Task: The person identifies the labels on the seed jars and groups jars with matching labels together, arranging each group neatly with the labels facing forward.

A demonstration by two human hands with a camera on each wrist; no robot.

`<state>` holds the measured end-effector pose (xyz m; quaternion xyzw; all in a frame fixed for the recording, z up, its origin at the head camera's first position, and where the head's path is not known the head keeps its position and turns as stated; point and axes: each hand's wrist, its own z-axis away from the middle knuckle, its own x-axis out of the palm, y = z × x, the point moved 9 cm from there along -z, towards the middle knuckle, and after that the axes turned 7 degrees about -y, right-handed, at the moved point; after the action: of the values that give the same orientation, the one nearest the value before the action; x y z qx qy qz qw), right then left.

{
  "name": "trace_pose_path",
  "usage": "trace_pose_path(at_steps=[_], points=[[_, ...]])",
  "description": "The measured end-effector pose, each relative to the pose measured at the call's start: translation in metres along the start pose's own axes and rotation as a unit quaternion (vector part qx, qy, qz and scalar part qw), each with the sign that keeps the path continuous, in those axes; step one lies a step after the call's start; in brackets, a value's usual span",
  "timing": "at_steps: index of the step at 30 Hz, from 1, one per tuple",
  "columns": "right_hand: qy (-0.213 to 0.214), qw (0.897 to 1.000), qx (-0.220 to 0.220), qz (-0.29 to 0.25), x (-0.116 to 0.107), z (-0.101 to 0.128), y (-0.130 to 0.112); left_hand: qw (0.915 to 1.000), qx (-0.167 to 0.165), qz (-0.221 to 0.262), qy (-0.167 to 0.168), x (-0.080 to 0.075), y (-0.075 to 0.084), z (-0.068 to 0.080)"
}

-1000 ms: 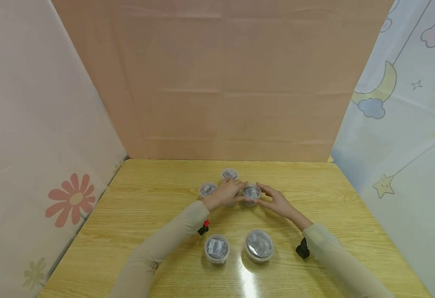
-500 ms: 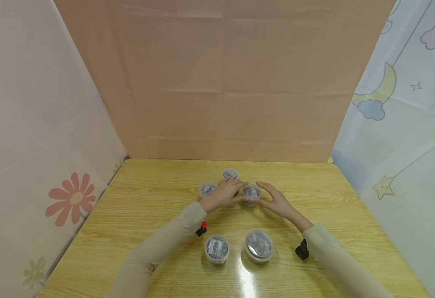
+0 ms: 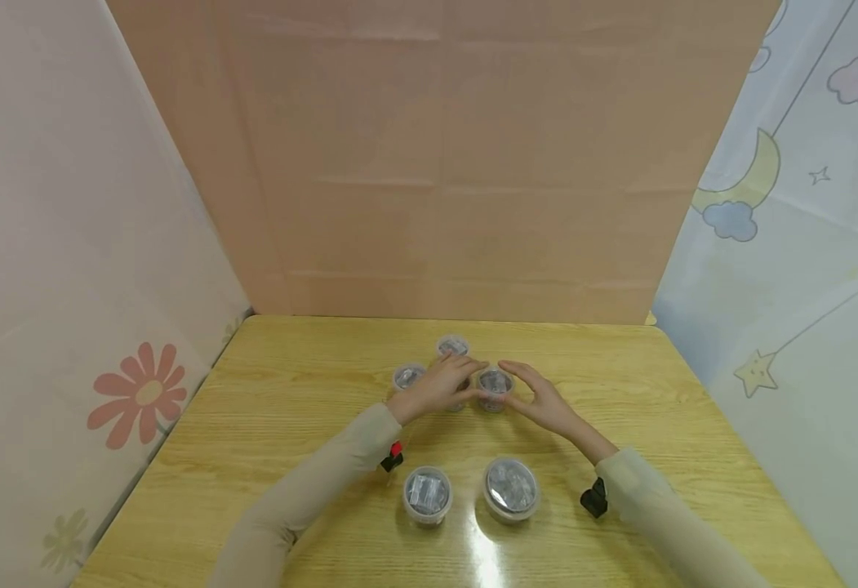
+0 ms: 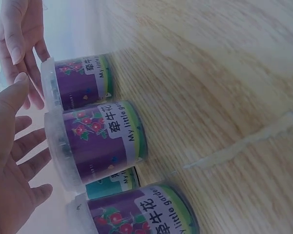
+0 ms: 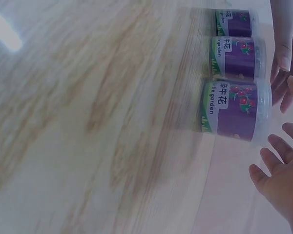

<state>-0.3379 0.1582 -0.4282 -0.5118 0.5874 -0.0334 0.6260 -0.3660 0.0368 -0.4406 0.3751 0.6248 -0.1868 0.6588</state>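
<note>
My left hand (image 3: 436,388) hovers over a group of clear lidded plastic tubs, fingers spread near the lids. Under its palm a purple-labelled tub (image 4: 105,146) stands mostly hidden from the head view. To its right is another purple-labelled tub (image 3: 495,385), with the fingertips of both hands around its lid. My right hand (image 3: 546,402) is on that tub's right side, thumb and fingers apart. In the right wrist view its fingers (image 5: 281,148) stand slightly off the lid of the nearest tub (image 5: 234,109). Neither hand grips anything.
A tub (image 3: 408,376) stands at the group's left and another tub (image 3: 453,345) at its back. One has a teal label (image 4: 112,185). Nearer the front are a tub (image 3: 427,495) and a wider tub (image 3: 511,490). A wooden table (image 3: 311,384) carries everything, with a tan backdrop (image 3: 436,163) behind.
The right hand has loosened slightly from the right tub, its upper fingers shifting a little left over the lid. The left forearm has drifted slightly left. The tubs stay in place.
</note>
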Motion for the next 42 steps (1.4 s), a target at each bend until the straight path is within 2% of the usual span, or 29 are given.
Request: trace_pose_path(at_steps=[4,14,20,29,42], points=[[0.007,1.0,-0.003,0.0,0.005,-0.001,0.018,0.9999,0.011,0.0,0.012,-0.004,0.002,0.004],[0.003,1.0,-0.021,-0.001,0.008,-0.002,0.01,0.9991,0.025,0.016,0.031,-0.012,0.001,0.013],[0.001,1.0,-0.022,0.003,0.01,0.0,-0.001,0.998,0.036,0.031,0.041,-0.014,0.003,0.02],[-0.006,0.999,-0.042,-0.005,0.002,0.002,-0.044,0.9966,0.045,0.054,0.043,-0.015,0.005,0.03],[-0.008,0.996,-0.089,0.023,0.004,0.002,-0.059,0.9946,0.065,0.05,0.064,-0.014,0.002,0.04]])
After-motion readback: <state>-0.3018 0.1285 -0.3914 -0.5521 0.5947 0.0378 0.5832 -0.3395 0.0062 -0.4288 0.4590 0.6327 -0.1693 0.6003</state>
